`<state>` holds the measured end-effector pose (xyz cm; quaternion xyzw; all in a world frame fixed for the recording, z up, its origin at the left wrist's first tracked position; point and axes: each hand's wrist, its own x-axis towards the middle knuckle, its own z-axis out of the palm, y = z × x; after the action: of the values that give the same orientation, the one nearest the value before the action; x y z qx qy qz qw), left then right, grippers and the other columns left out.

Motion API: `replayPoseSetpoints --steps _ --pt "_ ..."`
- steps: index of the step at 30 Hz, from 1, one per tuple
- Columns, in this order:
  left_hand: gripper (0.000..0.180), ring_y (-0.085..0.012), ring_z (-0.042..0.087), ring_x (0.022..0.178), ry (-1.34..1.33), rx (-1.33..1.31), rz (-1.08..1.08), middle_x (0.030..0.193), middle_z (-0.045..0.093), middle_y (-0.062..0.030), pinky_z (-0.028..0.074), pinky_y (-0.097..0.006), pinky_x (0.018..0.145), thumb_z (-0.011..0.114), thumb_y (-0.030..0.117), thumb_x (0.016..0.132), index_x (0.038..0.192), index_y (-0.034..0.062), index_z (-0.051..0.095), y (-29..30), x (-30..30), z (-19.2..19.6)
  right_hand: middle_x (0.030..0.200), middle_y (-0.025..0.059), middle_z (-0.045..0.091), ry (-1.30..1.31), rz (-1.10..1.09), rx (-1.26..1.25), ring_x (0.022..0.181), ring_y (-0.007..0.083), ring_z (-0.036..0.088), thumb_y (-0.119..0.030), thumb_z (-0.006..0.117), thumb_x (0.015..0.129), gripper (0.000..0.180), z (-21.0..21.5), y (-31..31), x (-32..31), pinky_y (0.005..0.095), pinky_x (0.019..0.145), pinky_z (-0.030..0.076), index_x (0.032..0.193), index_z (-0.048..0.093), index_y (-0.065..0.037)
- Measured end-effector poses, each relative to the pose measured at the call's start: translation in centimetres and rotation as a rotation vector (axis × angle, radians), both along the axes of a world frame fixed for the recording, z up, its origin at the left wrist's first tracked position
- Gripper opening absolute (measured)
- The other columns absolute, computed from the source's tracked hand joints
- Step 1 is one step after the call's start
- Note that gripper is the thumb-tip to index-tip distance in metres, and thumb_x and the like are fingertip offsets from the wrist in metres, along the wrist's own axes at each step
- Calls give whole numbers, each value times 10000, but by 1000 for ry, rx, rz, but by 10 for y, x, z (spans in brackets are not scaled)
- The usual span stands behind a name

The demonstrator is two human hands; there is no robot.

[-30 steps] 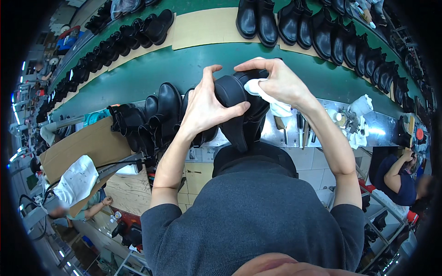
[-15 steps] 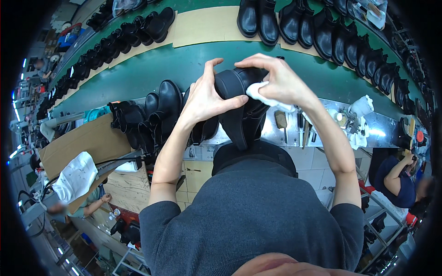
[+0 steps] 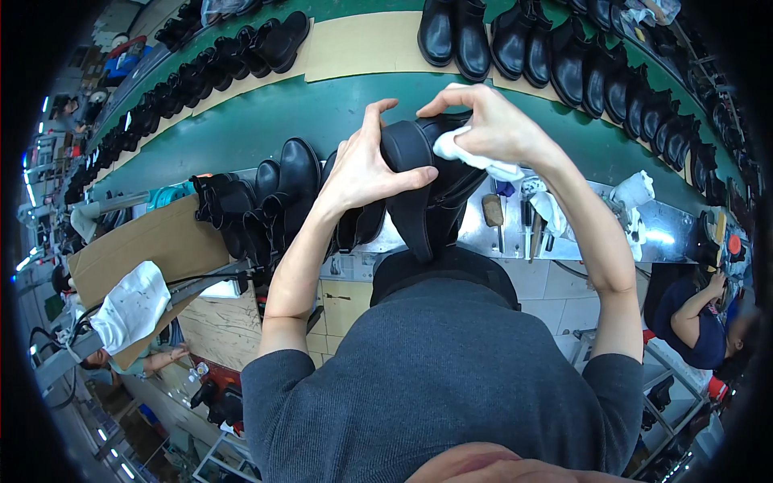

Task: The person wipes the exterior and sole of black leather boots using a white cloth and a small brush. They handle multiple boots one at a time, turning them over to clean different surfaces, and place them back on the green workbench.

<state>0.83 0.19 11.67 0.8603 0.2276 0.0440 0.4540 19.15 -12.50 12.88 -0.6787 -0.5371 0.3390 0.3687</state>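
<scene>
I hold a black boot (image 3: 431, 197) up in front of my chest, its sole facing me. My left hand (image 3: 366, 165) grips the sole end, thumb across it and fingers spread upward. My right hand (image 3: 491, 125) presses a white cloth (image 3: 471, 157) against the boot's upper side. Several more black boots (image 3: 274, 197) stand in a row on the metal bench just left of my left hand.
A green conveyor (image 3: 258, 129) carries rows of black boots (image 3: 564, 52) across the top. Brushes and small tools (image 3: 515, 217) and crumpled white rags (image 3: 632, 193) lie on the bench to the right. Cardboard sheet (image 3: 141, 245) lower left. Another person (image 3: 696, 318) sits at right.
My right hand with the cloth has slid a little along the boot's upper. The left hand's grip on the sole has shifted slightly; the boot stays held in front of me.
</scene>
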Motion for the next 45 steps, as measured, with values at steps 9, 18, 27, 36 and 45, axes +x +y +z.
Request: replayPoseSetpoints --steps 9,18,27,36,45 --pt "1084 -389 642 915 -9 6 -18 956 611 -246 488 -426 854 789 535 541 1355 -24 343 0 5 1 907 110 682 136 -30 -66 733 119 623 -105 640 729 325 1 5 7 276 703 491 1025 690 18" --pt "1087 -396 639 932 -2 -4 -15 978 611 -261 484 -426 867 786 540 544 1356 -29 341 -1 5 0 945 127 674 119 -40 -8 789 174 622 -111 640 699 372 -4 -3 -3 307 741 486 1047 661 17" --pt "1092 -397 633 948 4 -29 -35 971 608 -255 482 -430 876 794 532 546 1365 -23 330 -1 8 1 856 47 675 150 34 -331 747 65 599 -81 643 765 218 19 22 19 215 663 462 957 674 18" --pt "1086 -386 639 925 -5 -18 -8 951 609 -238 484 -428 866 793 520 547 1366 -20 327 1 4 0 985 138 689 35 24 -91 889 194 649 -114 631 716 358 8 7 6 306 821 498 1048 680 9" --pt "1074 -388 641 942 13 11 37 967 626 -262 480 -425 885 782 500 556 1362 -39 320 -4 3 5 878 116 694 204 -206 -89 724 137 624 -103 576 736 372 2 0 -14 273 681 498 1071 685 13"
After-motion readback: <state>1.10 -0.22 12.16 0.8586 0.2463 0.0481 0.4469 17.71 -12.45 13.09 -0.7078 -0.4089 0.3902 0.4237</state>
